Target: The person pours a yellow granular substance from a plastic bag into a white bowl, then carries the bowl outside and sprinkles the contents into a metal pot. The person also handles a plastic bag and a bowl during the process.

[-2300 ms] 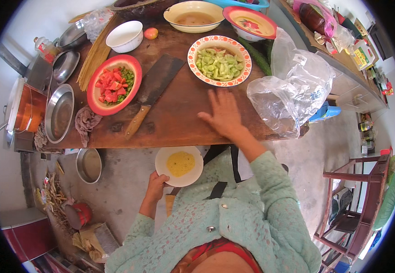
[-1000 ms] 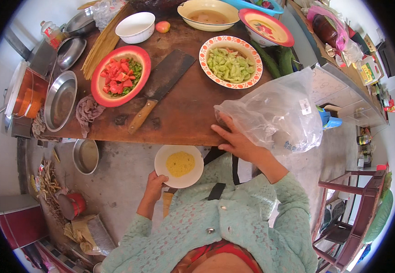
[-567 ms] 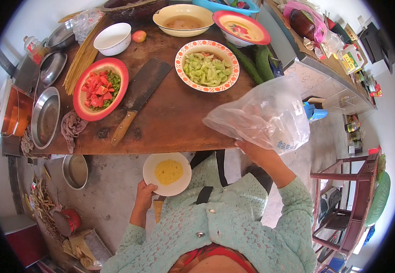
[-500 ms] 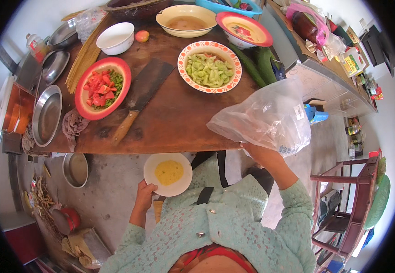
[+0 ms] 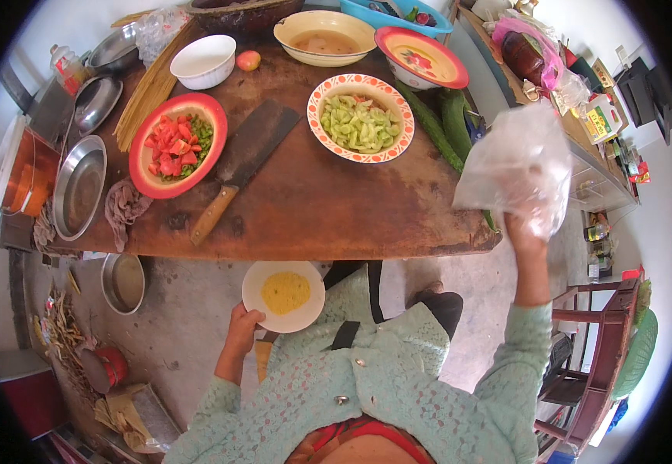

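Observation:
My left hand [image 5: 238, 331] is closed on the edge of a small white bowl [image 5: 310, 312], held just below the table's front edge. Yellow grainy stuff [image 5: 285, 292] lies in the bowl. At the table's right end my right hand [image 5: 526, 232] grips a clear plastic bag [image 5: 506, 158], lifted up and partly hiding the fingers. The bag looks blurred by motion. A cleaver [image 5: 252, 158] with a wooden handle lies flat on the table. Left of it stands a red-rimmed plate [image 5: 140, 174] of chopped tomato and green pieces. A patterned bowl [image 5: 404, 142] holds sliced green vegetable.
Two long green cucumbers [image 5: 433, 133] lie near the wooden table's [image 5: 336, 220] right side. Behind stand a white bowl [image 5: 203, 71], a tomato [image 5: 248, 60], a cream basin [image 5: 327, 51] and a red-rimmed dish [image 5: 421, 58]. Metal basins [image 5: 81, 189] and a rag [image 5: 126, 205] sit at left.
My right hand has moved right and up with the plastic bag, off the table's front right corner, uncovering more of the cucumbers. My left hand and the bowl have barely moved.

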### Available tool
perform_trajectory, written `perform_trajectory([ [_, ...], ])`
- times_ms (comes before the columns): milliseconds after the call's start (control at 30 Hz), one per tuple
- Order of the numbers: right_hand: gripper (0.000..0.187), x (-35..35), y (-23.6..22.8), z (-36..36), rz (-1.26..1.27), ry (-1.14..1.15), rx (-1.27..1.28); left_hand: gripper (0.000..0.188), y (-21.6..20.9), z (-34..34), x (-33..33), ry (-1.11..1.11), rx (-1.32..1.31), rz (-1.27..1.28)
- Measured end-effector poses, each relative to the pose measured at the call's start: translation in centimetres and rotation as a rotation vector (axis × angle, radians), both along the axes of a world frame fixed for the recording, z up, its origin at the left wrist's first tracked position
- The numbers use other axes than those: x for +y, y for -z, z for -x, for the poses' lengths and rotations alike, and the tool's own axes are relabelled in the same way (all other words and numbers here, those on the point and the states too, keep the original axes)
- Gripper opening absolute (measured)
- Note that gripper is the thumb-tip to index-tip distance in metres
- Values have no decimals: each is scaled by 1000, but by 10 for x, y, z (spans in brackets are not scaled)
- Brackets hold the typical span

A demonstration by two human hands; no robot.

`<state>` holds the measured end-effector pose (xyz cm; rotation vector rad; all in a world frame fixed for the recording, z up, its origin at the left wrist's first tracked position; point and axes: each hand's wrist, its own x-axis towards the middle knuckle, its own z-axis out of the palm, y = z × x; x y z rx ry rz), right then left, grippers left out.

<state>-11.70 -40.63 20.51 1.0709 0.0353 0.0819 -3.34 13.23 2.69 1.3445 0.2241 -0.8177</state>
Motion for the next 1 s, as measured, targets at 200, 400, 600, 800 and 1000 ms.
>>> perform_trajectory([
  [200, 33, -56, -29, -99, 4347, 526, 570, 39, 1, 2, -2, -7, -19, 20],
  [400, 60, 39, -39, -123, 4334, -289, 178, 40, 2, 8, 4, -34, -12, 53],
  [600, 60, 70, -23, -93, 4463, 671, 162, 39, 7, 5, 1, -65, 13, 32],
  [800, 43, 97, -15, -23, 4027, 1041, -200, 41, 10, 5, -9, -75, 16, 50],
  [1000, 61, 78, 87, 17, 4006, -91, 741, 41, 13, 2, -21, -42, 33, 83],
])
